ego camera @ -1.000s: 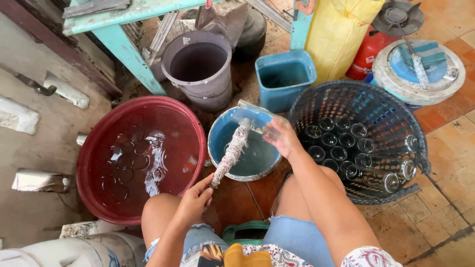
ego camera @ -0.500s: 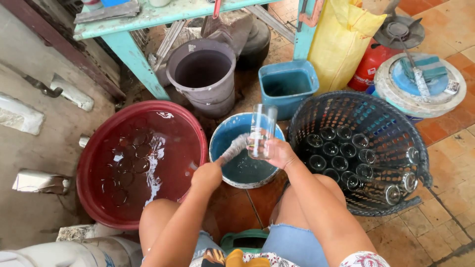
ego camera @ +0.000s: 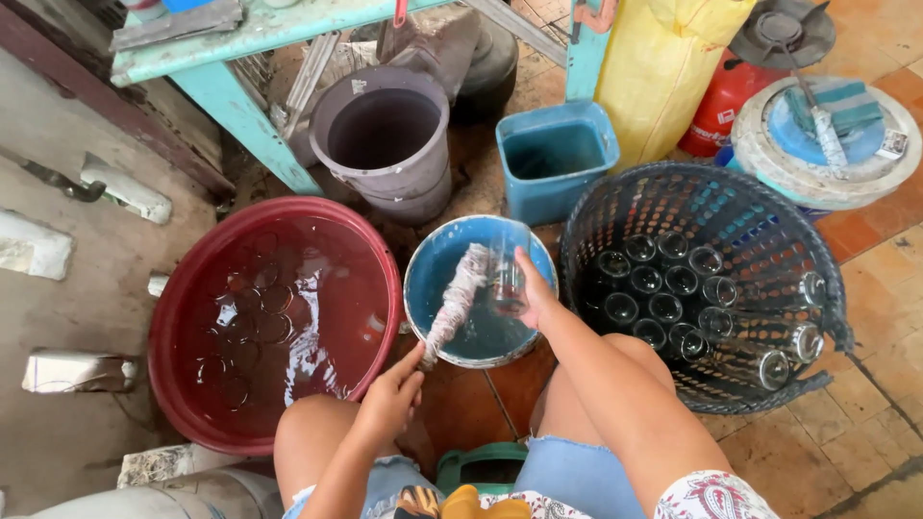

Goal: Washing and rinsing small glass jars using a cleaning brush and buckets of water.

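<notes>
I see yellow woven sack point(ego camera: 673, 67) at 1 o'clock, red gas cylinder point(ego camera: 723, 101) beside it. My right hand point(ego camera: 531, 288) fingers wrap a clear glass point(ego camera: 507, 274) over the blue basin point(ego camera: 428, 279); left hand point(ego camera: 392, 396) grips the shaggy bottle brush point(ego camera: 457, 298), tip by the glass.

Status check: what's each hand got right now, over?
Left hand grips soapy brush. Right hand holds clear glass over blue basin. Nothing in the way.

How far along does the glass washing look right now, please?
Done: a batch of glasses sits in the dark basket. In hand: the right hand holds a glass over the blue bowl, the left hand the brush. Left: glasses lie underwater in the red basin.
</notes>
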